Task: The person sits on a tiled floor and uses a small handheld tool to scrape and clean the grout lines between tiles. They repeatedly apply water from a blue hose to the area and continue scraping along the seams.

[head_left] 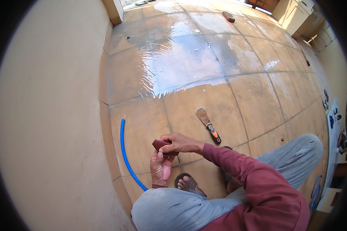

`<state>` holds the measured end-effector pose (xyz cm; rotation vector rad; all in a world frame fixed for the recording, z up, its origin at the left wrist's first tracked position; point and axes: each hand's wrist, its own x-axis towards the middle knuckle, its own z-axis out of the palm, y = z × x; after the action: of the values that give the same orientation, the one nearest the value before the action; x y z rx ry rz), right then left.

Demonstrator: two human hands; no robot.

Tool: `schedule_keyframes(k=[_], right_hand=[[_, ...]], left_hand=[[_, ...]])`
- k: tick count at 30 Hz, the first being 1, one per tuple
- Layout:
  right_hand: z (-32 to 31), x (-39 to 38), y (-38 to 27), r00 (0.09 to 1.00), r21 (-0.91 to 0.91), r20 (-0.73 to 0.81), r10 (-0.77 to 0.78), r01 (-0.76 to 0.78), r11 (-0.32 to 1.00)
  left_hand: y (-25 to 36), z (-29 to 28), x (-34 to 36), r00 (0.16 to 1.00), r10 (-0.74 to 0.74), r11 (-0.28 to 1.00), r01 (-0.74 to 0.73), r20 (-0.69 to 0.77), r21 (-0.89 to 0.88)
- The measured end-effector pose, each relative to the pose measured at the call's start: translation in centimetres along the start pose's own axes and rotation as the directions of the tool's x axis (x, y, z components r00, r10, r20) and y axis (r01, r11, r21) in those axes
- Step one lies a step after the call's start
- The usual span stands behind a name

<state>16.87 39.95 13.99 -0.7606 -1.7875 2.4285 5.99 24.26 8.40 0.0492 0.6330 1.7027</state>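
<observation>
A small maroon piece of folded sandpaper (159, 145) is held in front of my knees. My right hand (180, 142) pinches it from above, thumb on the near side. Below, my left hand (160, 166) is turned palm up, with its fingertips closed on the lower edge of the piece; some of those fingers are hidden. To the right of the hands a scraper (208, 125) with a broad stained blade and a black and orange handle lies on the tiled floor (138, 154). A blue hose (124, 148) curves along the floor to the left of them.
Water (181, 65) spreads over the tiles ahead. A brown stone (228, 16) sits farther off on the floor. A bare wall (54, 115) rises on the left. My sandalled foot (189, 183) stands just behind the hands. Coiled blue tubing (316, 192) lies at the right.
</observation>
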Motion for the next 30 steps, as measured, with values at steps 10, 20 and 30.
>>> schedule_keyframes(k=[10,20,30], right_hand=[[-2.0,0.5,1.3,0.965,0.17,-0.258,-0.055,0.101,0.98],[2.3,-3.3,11.6,0.881,-0.946,0.255,-0.399,0.313,0.087],[-10.0,14.3,5.4,0.832,-0.981,-0.189,-0.522,-0.182,0.065]], left_hand=[[0.5,-1.7,0.5,0.971,0.187,0.973,-0.162,-0.147,0.166],[1.9,-8.2,1.7,0.771,0.591,-0.379,0.006,0.237,0.925],[-0.4,-8.9,1.9,0.826,0.532,-0.541,0.16,0.189,0.825]])
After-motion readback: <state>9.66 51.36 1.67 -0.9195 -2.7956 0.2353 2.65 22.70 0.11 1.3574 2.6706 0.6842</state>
